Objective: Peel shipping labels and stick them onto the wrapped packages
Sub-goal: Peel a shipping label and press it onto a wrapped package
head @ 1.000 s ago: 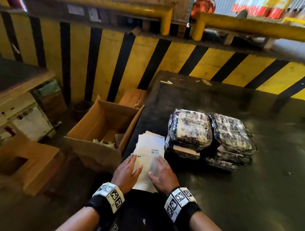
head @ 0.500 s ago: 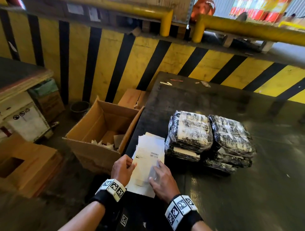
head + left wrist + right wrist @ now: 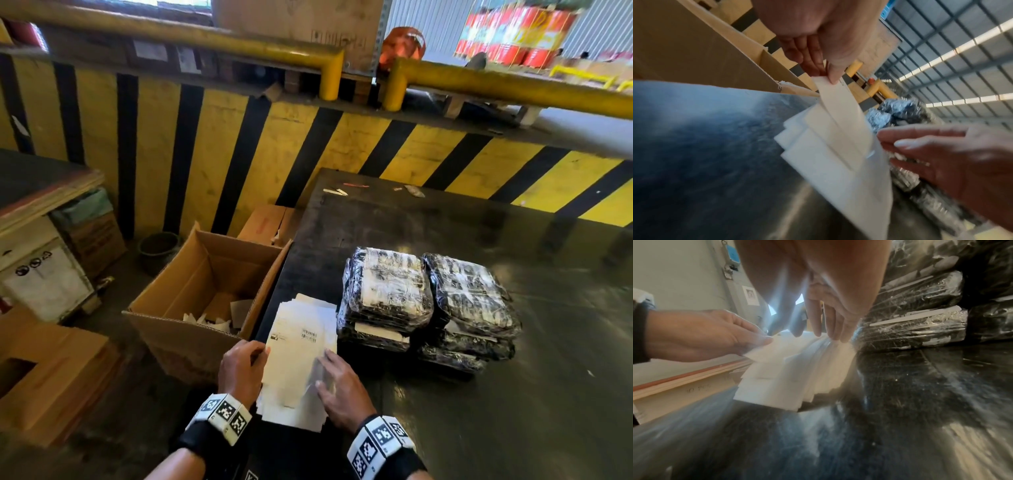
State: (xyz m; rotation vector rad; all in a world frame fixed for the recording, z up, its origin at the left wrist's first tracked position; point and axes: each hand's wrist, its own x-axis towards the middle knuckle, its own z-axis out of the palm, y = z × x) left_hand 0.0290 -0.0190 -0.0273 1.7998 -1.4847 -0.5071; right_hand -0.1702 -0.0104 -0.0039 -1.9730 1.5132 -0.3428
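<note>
A stack of white shipping label sheets lies at the near left edge of the dark table. My left hand pinches the left edge of the top sheet between thumb and fingers and lifts it off the stack. My right hand lies flat with straight fingers on the right side of the stack, holding it down. Two piles of black plastic-wrapped packages stand on the table just right of the labels; the top ones carry white labels.
An open cardboard box holding paper scraps stands on the floor left of the table. A yellow-and-black striped barrier with yellow rails runs behind. More cartons sit at the left.
My left hand went from lying flat beside the stack to pinching the top sheet's left edge and raising it. My right hand stayed pressed on the stack.
</note>
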